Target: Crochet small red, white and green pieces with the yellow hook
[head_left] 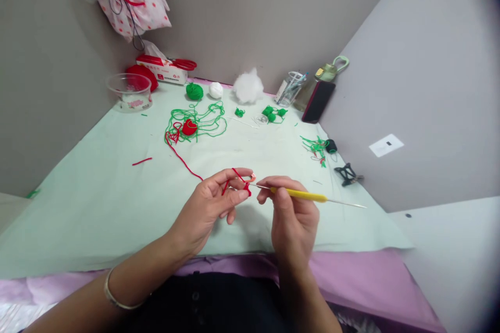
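Between the thumb and fingers of my left hand (213,203) a small red crochet piece (247,189) is pinched. Red yarn (183,162) runs over those fingers and back across the table to a red yarn ball (189,127). A ring (253,177) or similar shiny band shows at my left index fingertip. My right hand (291,213) grips a crochet hook (300,195) by its yellow handle, pen-fashion. The hook's thin metal tip points left and meets the red piece; whether a loop is on it is too small to tell.
Loose green yarn (213,119) lies around the red ball. Along the back stand a clear tub (130,99), a tissue box (164,70), green (194,91) and white balls (215,90), stuffing (249,87), a cup (289,89) and a phone (318,102). Yarn scraps (315,148) lie right.
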Action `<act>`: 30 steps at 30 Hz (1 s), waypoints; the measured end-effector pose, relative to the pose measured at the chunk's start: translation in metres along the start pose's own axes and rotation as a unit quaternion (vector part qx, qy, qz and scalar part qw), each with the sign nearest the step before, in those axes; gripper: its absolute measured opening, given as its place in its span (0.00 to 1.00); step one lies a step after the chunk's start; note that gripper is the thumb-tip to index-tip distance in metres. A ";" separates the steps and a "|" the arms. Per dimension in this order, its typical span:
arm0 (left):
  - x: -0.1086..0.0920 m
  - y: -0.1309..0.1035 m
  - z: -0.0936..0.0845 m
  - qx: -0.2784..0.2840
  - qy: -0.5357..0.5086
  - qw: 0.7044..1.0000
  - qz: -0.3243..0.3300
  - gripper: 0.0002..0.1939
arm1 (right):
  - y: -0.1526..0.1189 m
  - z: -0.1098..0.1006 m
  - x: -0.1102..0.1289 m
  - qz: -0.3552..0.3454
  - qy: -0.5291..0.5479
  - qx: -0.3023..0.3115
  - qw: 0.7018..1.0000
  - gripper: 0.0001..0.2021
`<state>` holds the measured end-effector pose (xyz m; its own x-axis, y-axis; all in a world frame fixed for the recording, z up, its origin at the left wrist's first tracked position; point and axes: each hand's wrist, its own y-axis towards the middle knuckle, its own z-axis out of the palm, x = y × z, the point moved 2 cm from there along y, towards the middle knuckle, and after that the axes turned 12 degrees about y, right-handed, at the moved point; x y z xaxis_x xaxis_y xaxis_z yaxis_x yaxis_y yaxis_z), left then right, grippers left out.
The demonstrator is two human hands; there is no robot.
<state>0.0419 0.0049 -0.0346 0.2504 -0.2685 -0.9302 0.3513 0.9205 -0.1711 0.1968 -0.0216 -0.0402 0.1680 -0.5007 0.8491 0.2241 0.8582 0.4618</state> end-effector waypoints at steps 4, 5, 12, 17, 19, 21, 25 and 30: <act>0.000 0.001 -0.001 0.009 0.002 1.000 0.002 0.16 | 0.001 -0.002 0.001 -0.002 0.012 -0.007 1.000 0.10; 0.001 0.001 -0.001 0.012 0.001 1.000 0.003 0.16 | 0.001 -0.001 0.003 -0.015 -0.006 0.007 1.000 0.10; 0.003 0.002 -0.002 0.020 0.001 1.000 0.006 0.15 | -0.001 0.004 0.010 -0.063 -0.088 0.042 0.993 0.13; 0.005 0.002 -0.005 0.012 0.005 1.000 0.009 0.14 | -0.002 0.005 0.012 -0.076 -0.087 0.051 0.992 0.13; 0.005 0.002 -0.006 0.011 0.003 1.000 0.009 0.13 | -0.003 0.005 0.012 -0.088 -0.090 0.042 0.991 0.14; 0.005 0.001 -0.006 0.011 -0.001 1.000 0.012 0.13 | -0.003 0.004 0.012 -0.107 -0.079 0.005 0.991 0.14; 0.004 0.001 -0.006 0.015 -0.003 1.000 0.013 0.13 | -0.003 0.002 0.011 -0.118 -0.038 -0.026 0.992 0.13; 0.003 0.000 -0.005 0.019 0.002 1.000 0.012 0.13 | -0.003 0.003 0.012 -0.079 -0.052 0.016 0.995 0.11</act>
<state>0.0384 0.0056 -0.0390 0.2563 -0.2453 -0.9349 0.3801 0.9149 -0.1359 0.1956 -0.0300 -0.0312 0.0331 -0.6169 0.7863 0.2096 0.7736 0.5981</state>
